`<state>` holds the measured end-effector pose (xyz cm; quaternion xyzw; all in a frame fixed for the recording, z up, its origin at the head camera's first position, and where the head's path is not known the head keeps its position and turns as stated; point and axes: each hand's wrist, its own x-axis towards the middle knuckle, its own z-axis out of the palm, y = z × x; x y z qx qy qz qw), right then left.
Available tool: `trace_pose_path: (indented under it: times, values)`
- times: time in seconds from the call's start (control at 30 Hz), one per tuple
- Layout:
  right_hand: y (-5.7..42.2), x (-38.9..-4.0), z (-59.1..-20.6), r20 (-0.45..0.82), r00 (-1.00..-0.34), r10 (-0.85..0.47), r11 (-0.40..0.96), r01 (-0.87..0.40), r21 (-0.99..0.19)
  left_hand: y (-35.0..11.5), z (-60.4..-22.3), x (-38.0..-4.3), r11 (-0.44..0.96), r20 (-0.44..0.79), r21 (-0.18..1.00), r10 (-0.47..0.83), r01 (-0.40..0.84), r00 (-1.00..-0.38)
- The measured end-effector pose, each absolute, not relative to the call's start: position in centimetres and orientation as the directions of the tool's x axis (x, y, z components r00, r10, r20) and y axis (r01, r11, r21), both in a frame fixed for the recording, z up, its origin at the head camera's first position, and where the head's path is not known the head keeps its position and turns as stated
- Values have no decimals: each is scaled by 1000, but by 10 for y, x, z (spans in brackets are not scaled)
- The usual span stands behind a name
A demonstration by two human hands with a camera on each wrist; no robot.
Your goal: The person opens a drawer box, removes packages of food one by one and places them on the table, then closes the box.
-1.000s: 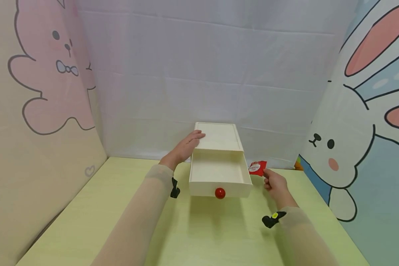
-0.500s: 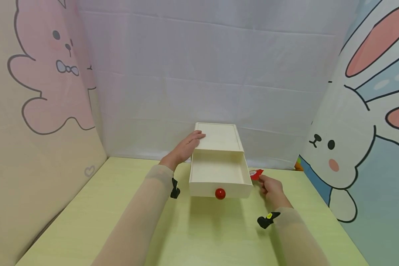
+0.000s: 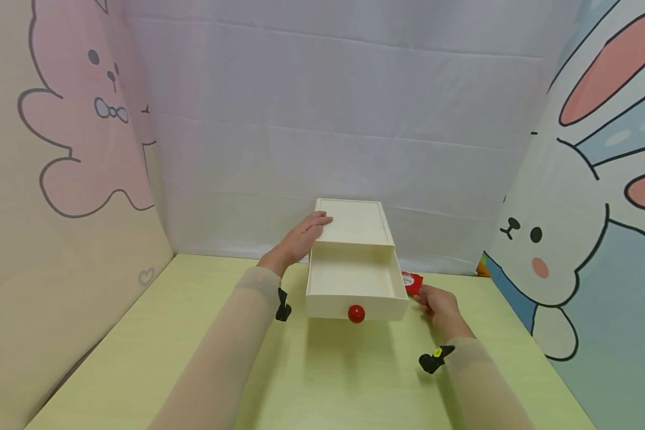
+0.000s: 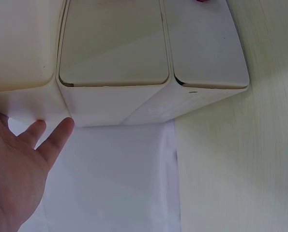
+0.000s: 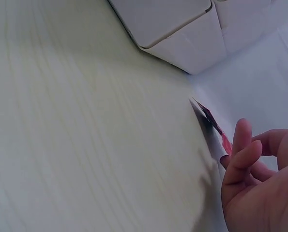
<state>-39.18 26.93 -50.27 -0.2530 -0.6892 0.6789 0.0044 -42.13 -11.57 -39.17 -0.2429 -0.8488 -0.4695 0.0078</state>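
A white drawer cabinet [image 3: 352, 220] stands at the back of the table, its top drawer [image 3: 357, 278] pulled out with nothing visible inside. A round red knob [image 3: 356, 313] sits on that drawer's front. My left hand [image 3: 299, 237] rests on the cabinet's top left edge with fingers extended; in the left wrist view, fingertips touch its side. To the right of the cabinet, my right hand [image 3: 439, 304] pinches a small red packet [image 3: 411, 282] by one edge. In the right wrist view the packet [image 5: 215, 124] is seen nearly edge-on, low over the table, partly hidden by fingers.
The pale yellow-green table [image 3: 349, 388] meets a white cloth backdrop [image 3: 279, 119] behind the cabinet. Side panels carry a pink bear drawing [image 3: 80, 119] on the left and a rabbit drawing [image 3: 548, 239] on the right. Two closed lower drawers [image 4: 112, 43] show in the left wrist view.
My right hand has moved slightly left and down with the red packet, bringing it close beside the cabinet near the table. The left hand and the drawer have stayed put.
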Motion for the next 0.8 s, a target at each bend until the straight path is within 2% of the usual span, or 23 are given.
trace_pose_path:
  times: [0.57, 0.8]
  values:
    - [281, -384, -495, -321, -888, 330, 50, 356, -933, -113, -391, -423, 443, 244, 790, 407, 424, -880]
    - [277, -376, -482, -253, -940, 229, 103, 282, -954, -114, -388, -423, 439, 243, 793, 410, 423, -879]
